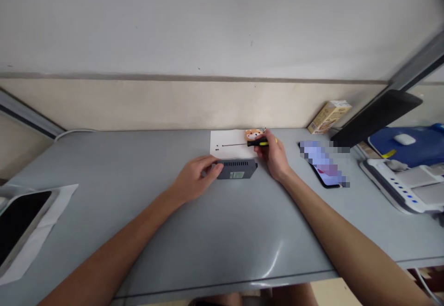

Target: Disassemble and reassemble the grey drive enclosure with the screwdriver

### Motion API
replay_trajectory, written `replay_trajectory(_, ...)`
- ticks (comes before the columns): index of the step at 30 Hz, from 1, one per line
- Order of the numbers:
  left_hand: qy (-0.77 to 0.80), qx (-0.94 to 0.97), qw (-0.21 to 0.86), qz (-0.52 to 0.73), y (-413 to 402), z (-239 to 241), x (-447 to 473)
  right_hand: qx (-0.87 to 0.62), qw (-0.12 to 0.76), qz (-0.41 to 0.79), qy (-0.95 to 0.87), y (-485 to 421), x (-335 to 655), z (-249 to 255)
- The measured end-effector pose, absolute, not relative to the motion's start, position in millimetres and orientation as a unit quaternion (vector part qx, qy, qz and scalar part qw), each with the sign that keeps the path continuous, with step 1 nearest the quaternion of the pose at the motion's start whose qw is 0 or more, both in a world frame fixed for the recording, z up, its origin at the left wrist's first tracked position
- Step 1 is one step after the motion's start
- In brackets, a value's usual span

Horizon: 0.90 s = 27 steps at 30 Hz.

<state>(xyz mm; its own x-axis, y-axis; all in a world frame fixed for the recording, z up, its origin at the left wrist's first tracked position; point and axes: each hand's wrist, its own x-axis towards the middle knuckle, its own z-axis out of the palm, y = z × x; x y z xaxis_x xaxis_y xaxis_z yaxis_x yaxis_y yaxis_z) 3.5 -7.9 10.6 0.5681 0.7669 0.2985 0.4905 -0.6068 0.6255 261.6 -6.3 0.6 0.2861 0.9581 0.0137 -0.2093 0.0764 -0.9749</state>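
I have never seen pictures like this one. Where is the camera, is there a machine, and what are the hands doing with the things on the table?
There is no machine here. These are a person's own bare hands, seen from one camera worn on the head, looking forward and down. The left hand rests on a dark grey box with vent slots. The right hand holds a screwdriver with a black and yellow handle. Behind the box lies a white paper with an orange dog figure. The grey table also holds a phone and, farther right, a mouse on a blue pad.
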Motion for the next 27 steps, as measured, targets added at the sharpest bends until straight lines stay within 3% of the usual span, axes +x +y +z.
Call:
replay_trajectory(5, 0.394, 0.808, 0.328, 0.290, -6.5, 8.1, 3.6, -0.414, 0.663, 0.550, -0.295, -5.8, 270.3, 7.2)
replay_trajectory(15, 0.300, 0.861, 0.117, 0.394, -11.6, 3.3, 4.6, -0.415, 0.620, 0.590, -0.309, -10.6, 264.1, 7.8)
replay_trajectory(27, 0.240, 0.858, 0.090, 0.446, -9.2, 2.6, 7.8, -0.424, 0.603, 0.585, -0.340, -12.7, 262.5, 9.3)
